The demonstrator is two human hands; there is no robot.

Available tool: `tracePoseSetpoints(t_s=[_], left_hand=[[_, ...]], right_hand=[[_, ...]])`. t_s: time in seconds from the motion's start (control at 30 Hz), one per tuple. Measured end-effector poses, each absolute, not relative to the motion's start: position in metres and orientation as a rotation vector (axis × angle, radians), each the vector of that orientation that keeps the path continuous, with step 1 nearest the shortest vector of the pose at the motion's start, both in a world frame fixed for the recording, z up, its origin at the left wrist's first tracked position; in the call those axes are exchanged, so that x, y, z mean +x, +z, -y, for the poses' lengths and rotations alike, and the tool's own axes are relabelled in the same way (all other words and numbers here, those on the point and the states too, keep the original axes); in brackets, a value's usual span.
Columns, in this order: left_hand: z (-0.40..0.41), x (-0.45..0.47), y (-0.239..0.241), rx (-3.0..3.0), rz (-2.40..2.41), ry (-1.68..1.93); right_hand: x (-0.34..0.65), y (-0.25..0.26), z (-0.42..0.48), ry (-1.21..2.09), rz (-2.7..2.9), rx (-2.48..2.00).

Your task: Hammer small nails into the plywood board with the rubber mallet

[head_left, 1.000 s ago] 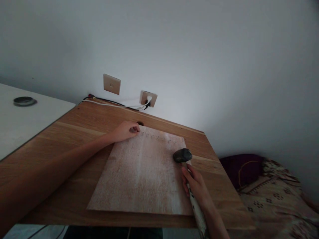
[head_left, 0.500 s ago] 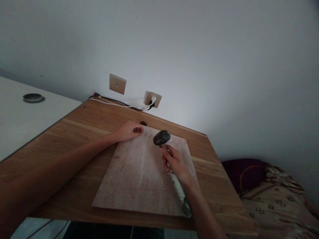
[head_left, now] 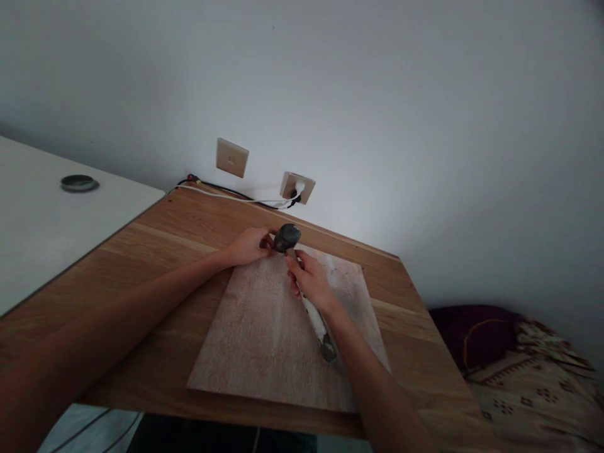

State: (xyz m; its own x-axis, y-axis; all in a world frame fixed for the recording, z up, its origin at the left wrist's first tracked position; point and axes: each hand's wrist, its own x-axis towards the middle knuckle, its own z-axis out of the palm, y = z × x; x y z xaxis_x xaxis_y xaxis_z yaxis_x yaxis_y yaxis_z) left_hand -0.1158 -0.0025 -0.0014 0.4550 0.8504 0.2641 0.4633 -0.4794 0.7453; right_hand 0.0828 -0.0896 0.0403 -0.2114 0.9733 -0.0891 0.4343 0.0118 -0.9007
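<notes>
My right hand (head_left: 310, 278) is wrapped round the handle of a hammer (head_left: 317, 324), close below its dark head. The white handle, worn and stained, slants down toward me over a thin wooden board (head_left: 259, 340). At the board's far left corner my left hand (head_left: 252, 246) has its fingers curled in a pinch, right beside the hammer head. Whatever those fingertips hold, if anything, is hidden behind the head and too small to make out. Small dark marks show near the board's far edge.
The board lies on a wooden desk (head_left: 155, 245). A white tabletop (head_left: 42, 233) with a round dark lid-like disc (head_left: 79, 183) adjoins at left. Cables (head_left: 236, 194) run along the wall to a socket (head_left: 297, 187). Patterned bedding (head_left: 533, 390) lies at right.
The hammer in my right hand has moved left and away from me, its head now next to my left hand. My left fingers have shifted into a pinch. The view has swung slightly left.
</notes>
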Motion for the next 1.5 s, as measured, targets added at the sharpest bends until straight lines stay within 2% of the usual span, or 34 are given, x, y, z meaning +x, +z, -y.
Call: tracePoseSetpoints(t_s=[0.3, 0.43, 0.53, 0.63, 0.97, 1.03, 1.13, 1.3, 1.5], left_hand=[[-0.003, -0.118, -0.010, 2.062, -1.035, 0.898], [-0.003, -0.118, -0.009, 2.100, -0.987, 0.884], [-0.002, -0.118, -0.006, 2.172, -0.981, 0.884], [-0.001, -0.119, -0.005, 2.248, -1.029, 0.884], [0.002, -0.122, 0.005, 2.346, -1.066, 0.752], [-0.003, -0.134, 0.013, 2.429, -1.093, 0.617], [-0.016, -0.163, 0.023, 2.499, -1.080, 0.347], [-0.028, -0.194, 0.023, 2.519, -1.132, 0.097], [-0.017, -0.143, 0.013, 2.571, -1.091, 0.056]], right_hand=[[0.083, 0.040, 0.088, 1.201, 1.690, -1.457], [0.085, 0.045, 0.106, 1.384, 1.343, -1.361], [0.100, 0.047, 0.138, 1.288, 0.993, -1.268], [0.124, 0.042, 0.170, 1.103, 0.825, -1.355], [0.165, 0.030, 0.209, 1.184, 0.954, -1.547], [0.173, 0.035, 0.228, 1.018, 1.085, -1.641], [0.181, 0.036, 0.260, 0.574, 1.402, -1.752], [0.176, 0.012, 0.292, -0.013, 2.035, -1.674], [0.209, 0.003, 0.292, -0.338, 1.969, -1.811]])
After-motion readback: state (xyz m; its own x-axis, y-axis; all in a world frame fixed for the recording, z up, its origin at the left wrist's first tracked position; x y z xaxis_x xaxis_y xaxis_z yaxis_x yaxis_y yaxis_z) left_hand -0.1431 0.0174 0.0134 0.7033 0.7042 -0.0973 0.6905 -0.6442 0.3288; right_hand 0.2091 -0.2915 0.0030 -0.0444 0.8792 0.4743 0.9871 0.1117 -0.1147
